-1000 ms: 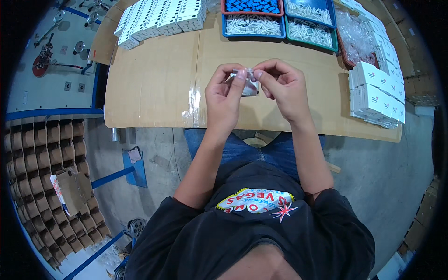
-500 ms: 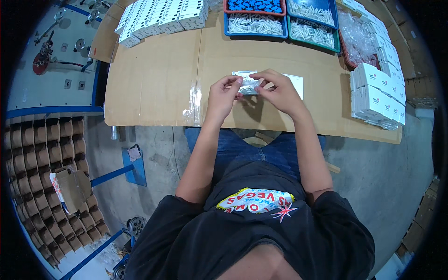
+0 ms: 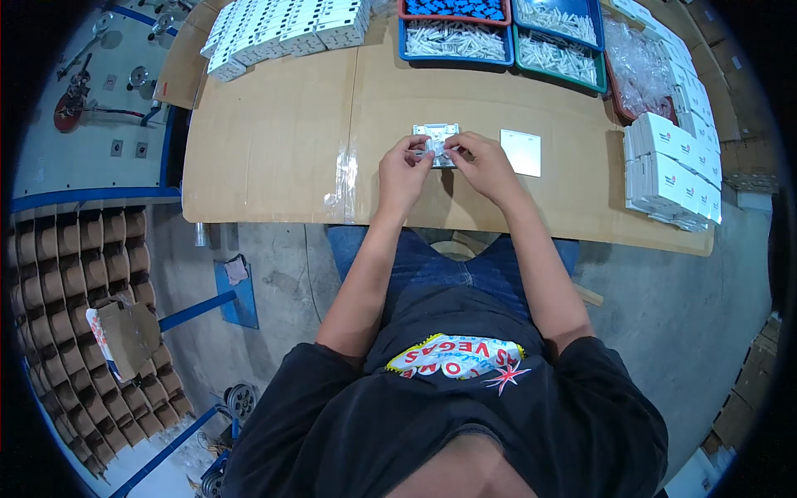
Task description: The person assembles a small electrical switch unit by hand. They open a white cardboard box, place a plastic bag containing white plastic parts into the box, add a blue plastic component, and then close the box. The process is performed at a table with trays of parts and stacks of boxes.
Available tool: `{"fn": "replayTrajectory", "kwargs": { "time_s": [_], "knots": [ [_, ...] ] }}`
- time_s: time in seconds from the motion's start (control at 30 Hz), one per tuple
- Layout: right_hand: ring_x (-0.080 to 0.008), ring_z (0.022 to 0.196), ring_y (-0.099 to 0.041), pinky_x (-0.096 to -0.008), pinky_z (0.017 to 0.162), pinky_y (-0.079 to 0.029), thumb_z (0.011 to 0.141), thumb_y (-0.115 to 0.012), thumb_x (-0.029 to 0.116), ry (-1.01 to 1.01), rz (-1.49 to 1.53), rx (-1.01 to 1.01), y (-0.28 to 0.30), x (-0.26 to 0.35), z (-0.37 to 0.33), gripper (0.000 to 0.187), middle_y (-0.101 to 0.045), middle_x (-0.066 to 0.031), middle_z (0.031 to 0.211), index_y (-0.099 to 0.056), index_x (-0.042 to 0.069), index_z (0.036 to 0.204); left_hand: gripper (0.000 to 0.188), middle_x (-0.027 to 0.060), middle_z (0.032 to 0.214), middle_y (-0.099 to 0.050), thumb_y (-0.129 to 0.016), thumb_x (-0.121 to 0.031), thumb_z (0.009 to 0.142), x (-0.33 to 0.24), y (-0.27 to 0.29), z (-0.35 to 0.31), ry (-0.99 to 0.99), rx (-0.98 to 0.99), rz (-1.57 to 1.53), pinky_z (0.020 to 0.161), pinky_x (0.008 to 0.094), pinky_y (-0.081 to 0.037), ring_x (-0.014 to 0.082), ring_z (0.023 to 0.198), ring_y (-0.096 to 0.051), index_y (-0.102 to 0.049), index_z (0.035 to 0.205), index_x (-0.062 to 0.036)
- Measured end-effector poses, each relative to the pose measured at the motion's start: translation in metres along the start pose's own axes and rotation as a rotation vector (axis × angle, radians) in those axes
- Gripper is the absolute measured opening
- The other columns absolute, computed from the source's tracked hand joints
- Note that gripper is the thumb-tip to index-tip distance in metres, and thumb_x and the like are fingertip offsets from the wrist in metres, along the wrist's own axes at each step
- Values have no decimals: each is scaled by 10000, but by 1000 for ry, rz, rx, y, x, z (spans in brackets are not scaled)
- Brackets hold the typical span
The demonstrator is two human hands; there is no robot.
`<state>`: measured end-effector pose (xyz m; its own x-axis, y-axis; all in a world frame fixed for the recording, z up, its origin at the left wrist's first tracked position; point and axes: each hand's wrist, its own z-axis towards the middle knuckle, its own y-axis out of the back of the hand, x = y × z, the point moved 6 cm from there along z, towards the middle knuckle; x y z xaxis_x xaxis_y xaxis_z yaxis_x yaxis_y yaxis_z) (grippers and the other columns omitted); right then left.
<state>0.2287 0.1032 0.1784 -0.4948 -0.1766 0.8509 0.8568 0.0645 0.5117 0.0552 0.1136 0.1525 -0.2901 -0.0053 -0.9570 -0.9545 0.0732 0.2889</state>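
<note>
A small white plastic unit with a squarish frame, like the back of a wall switch [image 3: 437,130], lies under my fingers near the table's front middle. My left hand [image 3: 403,176] has its thumb and fingers closed at the unit's left side. From the other side my right hand [image 3: 486,168] pinches at its middle, thumb and forefinger pressed close together. What lies between those fingertips is too small to make out. A flat white square plate [image 3: 521,153] rests on the cardboard just right of my right hand.
Cardboard covers the table [image 3: 266,149]. Rows of white boxed units [image 3: 286,29] stand at far left. Trays of white plugs [image 3: 459,41] and blue pieces [image 3: 455,10] sit at the back. A bin of clear bags [image 3: 638,70] and stacked white boxes [image 3: 671,170] line the right.
My hands have drawn closer together over the unit, the right one moving left and uncovering more of the white plate. The unit's frame shows more fully now.
</note>
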Motion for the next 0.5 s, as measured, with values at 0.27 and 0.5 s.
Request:
{"fn": "replayTrajectory", "kwargs": {
  "time_s": [0.27, 0.5],
  "knots": [
    [-260, 863, -703, -352, 757, -550, 878, -720, 76, 53, 154, 11, -2, 0, 0, 159, -713, -136, 993, -700, -6, 1014, 352, 75, 981, -669, -688, -7, 912, 1, -1, 1, 84, 49, -328, 751, 246, -536, 95, 852, -655, -643, 1261, -16],
    [-264, 838, -666, -370, 745, -538, 887, -721, 82, 15, 13, -9, 0, -1, 2, 112, -676, -114, 959, -693, 21, 976, 278, 93, 1050, -713, -709, -70, 918, -11, 6, 2, -9, 48, 79, 836, 294, -553, 143, 909, -697, -712, 1195, -51]
  ]
}}
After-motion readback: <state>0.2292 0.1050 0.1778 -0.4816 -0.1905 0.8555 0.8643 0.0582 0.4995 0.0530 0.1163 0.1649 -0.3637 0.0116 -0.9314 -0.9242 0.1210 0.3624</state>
